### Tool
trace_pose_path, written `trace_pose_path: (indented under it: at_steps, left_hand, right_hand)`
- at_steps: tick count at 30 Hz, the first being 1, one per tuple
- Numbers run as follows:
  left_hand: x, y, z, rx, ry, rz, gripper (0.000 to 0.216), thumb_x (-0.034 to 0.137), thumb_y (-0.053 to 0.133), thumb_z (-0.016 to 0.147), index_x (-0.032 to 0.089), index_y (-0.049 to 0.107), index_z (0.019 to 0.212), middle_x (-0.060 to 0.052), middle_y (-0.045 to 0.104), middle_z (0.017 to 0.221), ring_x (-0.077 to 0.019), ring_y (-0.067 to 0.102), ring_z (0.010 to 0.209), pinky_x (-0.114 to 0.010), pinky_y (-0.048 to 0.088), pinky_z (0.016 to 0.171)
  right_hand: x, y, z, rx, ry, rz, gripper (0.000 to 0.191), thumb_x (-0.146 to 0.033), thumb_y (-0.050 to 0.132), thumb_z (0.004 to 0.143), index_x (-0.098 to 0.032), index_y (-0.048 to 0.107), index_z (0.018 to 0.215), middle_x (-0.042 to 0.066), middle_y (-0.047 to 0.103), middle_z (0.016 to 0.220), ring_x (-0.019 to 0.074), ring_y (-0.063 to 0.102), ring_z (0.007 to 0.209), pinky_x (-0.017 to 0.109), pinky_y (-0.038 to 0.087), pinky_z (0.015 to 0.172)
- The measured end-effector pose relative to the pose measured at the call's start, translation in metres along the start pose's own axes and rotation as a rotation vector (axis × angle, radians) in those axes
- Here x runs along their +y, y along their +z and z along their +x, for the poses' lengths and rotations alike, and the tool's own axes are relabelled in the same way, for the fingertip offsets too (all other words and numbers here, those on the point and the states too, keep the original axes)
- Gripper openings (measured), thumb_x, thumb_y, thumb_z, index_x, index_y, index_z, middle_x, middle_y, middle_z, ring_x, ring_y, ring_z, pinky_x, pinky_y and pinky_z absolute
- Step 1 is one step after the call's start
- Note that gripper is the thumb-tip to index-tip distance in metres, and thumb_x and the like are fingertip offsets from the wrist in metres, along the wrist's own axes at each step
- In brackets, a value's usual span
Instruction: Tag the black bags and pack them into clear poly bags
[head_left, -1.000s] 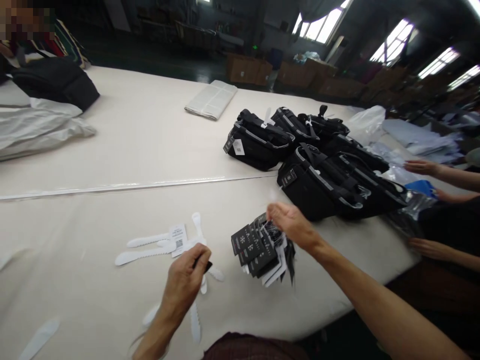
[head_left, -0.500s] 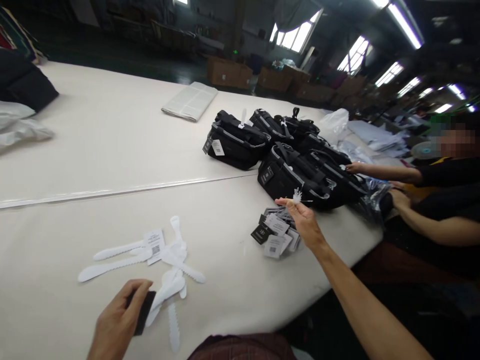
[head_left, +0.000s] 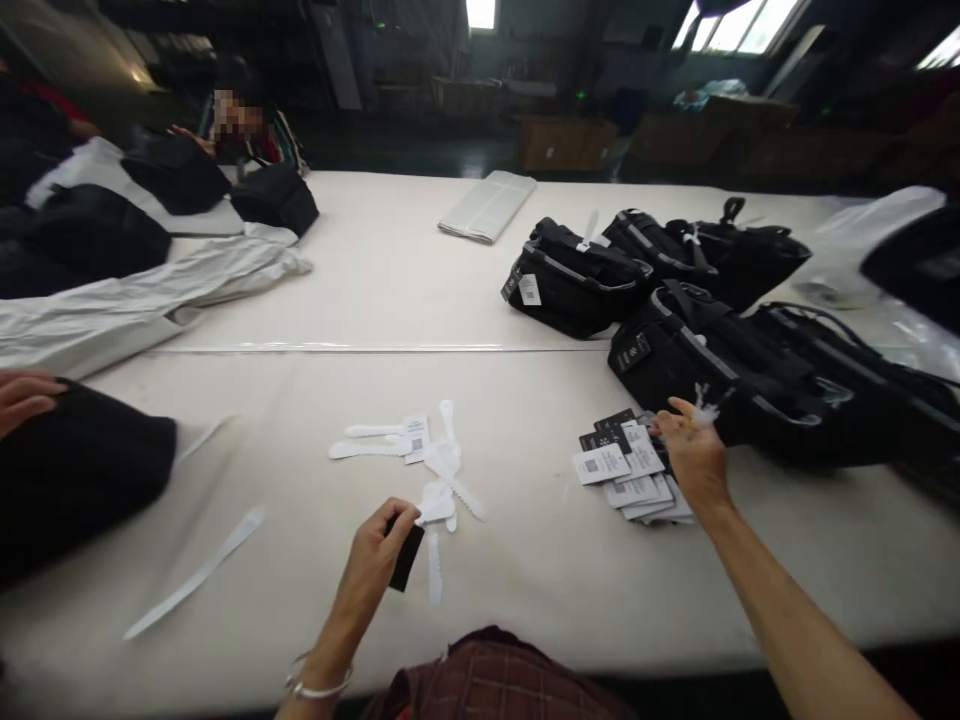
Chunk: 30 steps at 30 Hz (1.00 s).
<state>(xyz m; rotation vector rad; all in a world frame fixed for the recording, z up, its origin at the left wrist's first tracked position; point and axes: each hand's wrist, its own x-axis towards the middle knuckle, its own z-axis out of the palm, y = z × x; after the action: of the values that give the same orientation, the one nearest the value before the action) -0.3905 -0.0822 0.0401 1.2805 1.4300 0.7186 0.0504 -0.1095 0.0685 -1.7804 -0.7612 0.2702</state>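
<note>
My left hand [head_left: 375, 555] is closed on a small black tag [head_left: 406, 557] just above the near table edge, next to a scatter of white serrated plastic strips [head_left: 442, 480] and a barcode label [head_left: 415, 436]. My right hand [head_left: 694, 455] reaches out to the right and pinches a small tuft of white plastic tag fasteners [head_left: 703, 408]. It hovers over a fanned pile of black and white hang tags [head_left: 626, 470], close to the nearest black bag [head_left: 697, 370].
Several black bags [head_left: 585, 280] lie at the right of the cream table [head_left: 300, 300]. A folded paper [head_left: 487, 205] lies farther back. Another person's hand [head_left: 22, 395] rests on a black garment [head_left: 67, 480] at left; white fabric [head_left: 135, 300] and dark bags lie behind it.
The view has swung left, revealing the left side of the table and another person's hand. My left hand has come up near the white strips. My right hand still holds the fasteners over the tags.
</note>
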Motion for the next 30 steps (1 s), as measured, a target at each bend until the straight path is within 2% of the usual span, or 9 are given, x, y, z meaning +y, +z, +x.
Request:
trace_pose_path:
  at_steps: [5, 8, 10, 13, 16, 20, 24, 27, 30]
  left_hand:
    - [-0.026, -0.009, -0.015, 0.101, -0.144, -0.365, 0.043, 0.057, 0.070, 0.074, 0.016, 0.061, 0.080, 0.006, 0.049, 0.062, -0.0098, 0.040, 0.056, -0.021, 0.030, 0.053]
    - [-0.028, -0.005, -0.021, 0.098, -0.140, -0.495, 0.042, 0.055, 0.073, 0.073, 0.016, 0.061, 0.083, 0.005, 0.052, 0.064, -0.0099, 0.044, 0.058, -0.021, 0.032, 0.055]
    - [-0.018, 0.008, -0.024, 0.050, -0.122, -0.530, 0.041, 0.056, 0.072, 0.074, 0.017, 0.061, 0.081, 0.005, 0.052, 0.064, -0.0100, 0.044, 0.058, -0.021, 0.031, 0.055]
    - [0.004, 0.037, -0.029, -0.134, -0.089, -0.479, 0.040, 0.056, 0.069, 0.077, 0.017, 0.061, 0.078, 0.005, 0.051, 0.061, -0.0102, 0.043, 0.057, -0.022, 0.030, 0.055]
    - [0.021, 0.066, -0.031, -0.319, -0.003, -0.340, 0.037, 0.053, 0.066, 0.080, 0.017, 0.063, 0.076, 0.003, 0.051, 0.061, -0.0117, 0.043, 0.059, -0.024, 0.032, 0.058]
    - [0.020, 0.070, -0.022, -0.342, 0.073, -0.207, 0.034, 0.050, 0.062, 0.082, 0.018, 0.061, 0.072, 0.003, 0.050, 0.062, -0.0132, 0.042, 0.061, -0.026, 0.033, 0.060]
    - [-0.003, 0.029, -0.004, -0.182, -0.017, -0.139, 0.036, 0.054, 0.060, 0.080, 0.019, 0.058, 0.071, 0.005, 0.046, 0.060, -0.0130, 0.040, 0.059, -0.025, 0.032, 0.059]
    - [-0.024, -0.005, 0.002, -0.132, -0.082, -0.046, 0.041, 0.059, 0.060, 0.078, 0.020, 0.054, 0.069, 0.006, 0.042, 0.058, -0.0130, 0.037, 0.058, -0.025, 0.030, 0.058]
    - [-0.042, -0.023, -0.003, -0.155, -0.112, 0.010, 0.044, 0.063, 0.057, 0.077, 0.020, 0.053, 0.069, 0.006, 0.041, 0.059, -0.0137, 0.037, 0.058, -0.025, 0.031, 0.058]
  right_hand:
    - [-0.033, -0.043, -0.019, 0.065, -0.094, -0.276, 0.114, -0.065, 0.078, 0.063, -0.019, 0.026, 0.154, 0.019, 0.038, 0.153, 0.0434, 0.036, 0.139, 0.056, 0.030, 0.114]
    - [-0.063, -0.060, -0.057, 0.272, -0.299, -0.330, 0.076, -0.061, 0.067, 0.080, -0.041, 0.038, 0.148, 0.004, 0.047, 0.148, 0.0380, 0.044, 0.135, 0.053, 0.034, 0.115]
    - [-0.075, -0.051, -0.089, 0.157, -0.395, -0.313, 0.043, -0.058, 0.061, 0.085, -0.046, 0.061, 0.127, 0.002, 0.065, 0.127, 0.0368, 0.059, 0.119, 0.054, 0.044, 0.107]
    - [-0.077, -0.007, -0.135, -0.427, -0.292, -0.176, 0.030, -0.056, 0.067, 0.080, -0.035, 0.077, 0.099, 0.005, 0.075, 0.101, 0.0333, 0.070, 0.094, 0.050, 0.056, 0.090]
    - [-0.070, 0.043, -0.165, -0.765, -0.122, -0.023, 0.030, -0.049, 0.068, 0.082, -0.028, 0.078, 0.101, 0.005, 0.075, 0.096, 0.0280, 0.070, 0.090, 0.040, 0.058, 0.082]
    - [-0.063, 0.079, -0.173, -0.826, -0.024, 0.067, 0.027, -0.046, 0.070, 0.081, -0.022, 0.078, 0.091, 0.005, 0.073, 0.081, 0.0247, 0.069, 0.077, 0.035, 0.057, 0.073]
    - [-0.068, 0.122, -0.152, -0.784, -0.151, -0.030, 0.029, -0.040, 0.061, 0.090, -0.020, 0.072, 0.107, 0.007, 0.074, 0.089, 0.0231, 0.069, 0.079, 0.036, 0.057, 0.077]
    - [-0.082, 0.188, -0.133, -0.938, -0.465, -0.222, 0.026, -0.027, 0.059, 0.093, -0.019, 0.068, 0.116, 0.010, 0.070, 0.117, 0.0235, 0.065, 0.106, 0.039, 0.050, 0.097]
    - [-0.094, 0.264, -0.122, -1.074, -0.565, -0.340, 0.060, -0.021, 0.078, 0.078, -0.014, 0.057, 0.133, 0.016, 0.052, 0.144, 0.0289, 0.047, 0.133, 0.042, 0.037, 0.113]
